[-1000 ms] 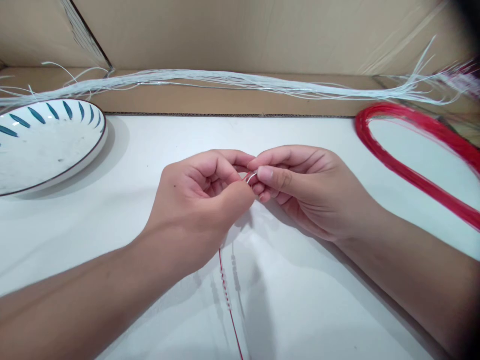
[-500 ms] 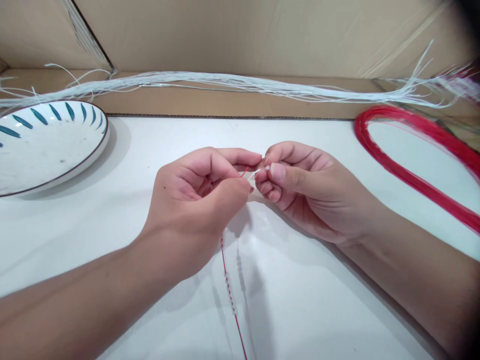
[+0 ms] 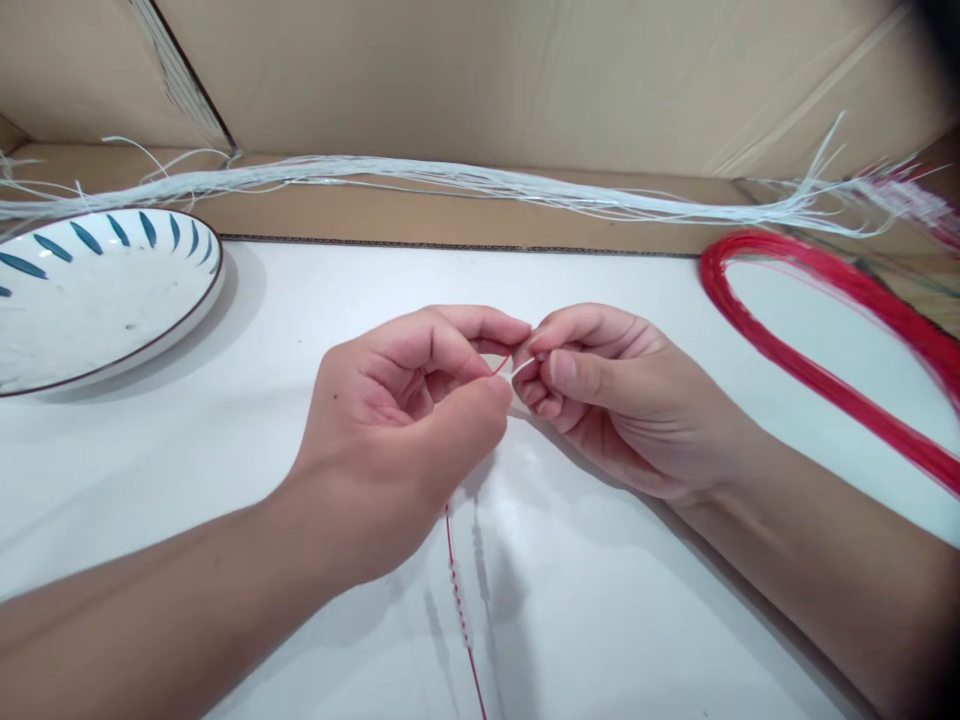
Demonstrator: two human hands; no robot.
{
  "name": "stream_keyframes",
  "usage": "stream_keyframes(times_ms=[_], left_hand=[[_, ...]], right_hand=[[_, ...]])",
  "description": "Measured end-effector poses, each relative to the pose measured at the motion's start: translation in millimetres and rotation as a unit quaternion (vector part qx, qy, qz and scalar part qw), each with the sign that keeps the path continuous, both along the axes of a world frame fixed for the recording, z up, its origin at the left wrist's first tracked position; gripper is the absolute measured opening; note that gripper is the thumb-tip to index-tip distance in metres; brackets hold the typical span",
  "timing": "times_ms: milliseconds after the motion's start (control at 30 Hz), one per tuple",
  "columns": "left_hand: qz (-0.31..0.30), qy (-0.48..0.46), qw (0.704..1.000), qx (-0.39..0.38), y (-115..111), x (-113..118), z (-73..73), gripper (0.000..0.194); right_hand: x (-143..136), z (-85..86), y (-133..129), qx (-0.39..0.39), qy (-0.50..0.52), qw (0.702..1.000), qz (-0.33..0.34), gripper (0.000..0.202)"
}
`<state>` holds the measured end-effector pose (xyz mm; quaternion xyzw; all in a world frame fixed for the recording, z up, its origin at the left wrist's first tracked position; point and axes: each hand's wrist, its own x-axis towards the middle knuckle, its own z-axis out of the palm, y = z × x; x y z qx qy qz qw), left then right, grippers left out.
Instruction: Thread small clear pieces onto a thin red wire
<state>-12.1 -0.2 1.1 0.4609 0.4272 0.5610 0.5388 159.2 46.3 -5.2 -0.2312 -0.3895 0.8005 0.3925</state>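
Pinching red string (image 3: 478, 685) and white strand (image 3: 523, 367) with the left hand (image 3: 397, 430) above the middle of the table (image 3: 360, 300), with thumb pressed to forefinger. Gripping the strand just to the right, in the right hand (image 3: 637, 400), likewise with thumb against forefinger and with the rest curled inward. Reaching with a far left finger right up to the right fingertips; cannot tell whether touching.

Letting the string hang from beneath the left hand toward the near edge, with small clear beads (image 3: 459, 605) along it. Also showing a short red length at the left fingertips, slanting far and right, close beside the strand. Too small to tell whether crossed, tied or merely side by side, or whether holding a bead in the right pinch.

Judged from this, at a fine fingertip step of working strand against string, perhaps threading. Calling next, most likely, for a firm left pinch, a light right one and a short, straight feed along the strand, without losing the red length or jerking the beads.

Leaving aside, at left, a plate (image 3: 105, 305); at far right, a red coil (image 3: 780, 353); along the far side, a white bundle (image 3: 450, 175) by the cardboard (image 3: 480, 80).
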Motion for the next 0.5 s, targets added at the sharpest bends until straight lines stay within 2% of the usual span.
stream_keyframes(times_ms=[167, 333, 500], left_hand=[[-0.016, 0.014, 1.000, 0.019, 0.3, 0.8, -2.5, 0.022], [0.000, 0.057, 0.998, 0.033, -0.7, 1.9, -2.8, 0.022], [0.002, 0.049, 0.998, 0.030, -2.2, 0.5, -0.7, 0.022]], right_hand=[[-0.5, -0.3, -0.4, 0.003, 0.008, 1.000, 0.005, 0.012], [0.4, -0.8, -0.3, -0.002, 0.017, 1.000, 0.016, 0.011], [1.6, -0.8, -0.5, -0.006, 0.006, 1.000, 0.006, 0.011]])
